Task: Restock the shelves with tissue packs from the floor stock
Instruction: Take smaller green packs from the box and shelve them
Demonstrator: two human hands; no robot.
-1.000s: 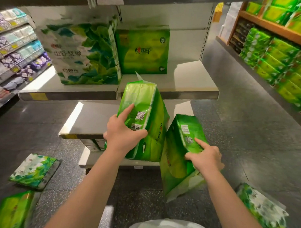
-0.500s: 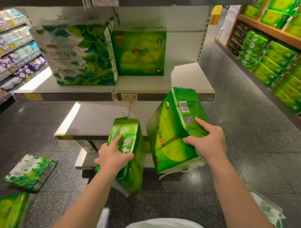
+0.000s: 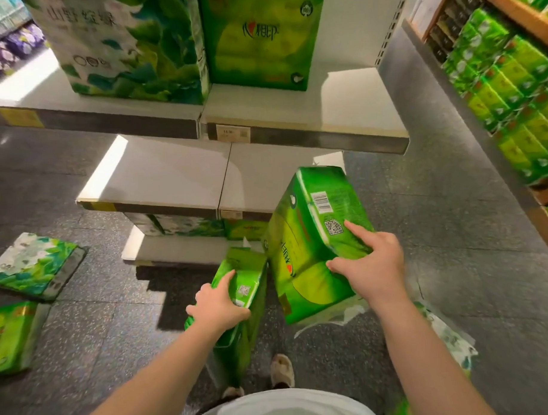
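Carrying step, I judged: left hand (image 3: 218,305) gripped lower green pack (image 3: 239,317), right hand (image 3: 369,267) gripped raised pack (image 3: 311,237); next I needed lift onto bare middle shelf (image 3: 172,176)

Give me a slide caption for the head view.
Left hand and right hand each grip a green tissue pack before the shelves.

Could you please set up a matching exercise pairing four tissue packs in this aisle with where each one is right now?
Things:
1. Barcode pack
2. Narrow green pack
3. Leaf-print pack
4. Large leaf-print bale

Places:
A. Flat on the floor, far left
B. Standing on the upper shelf
C. Held by the right hand
D. Gripped by the left hand

Pairs: 1-C, 2-D, 3-A, 4-B
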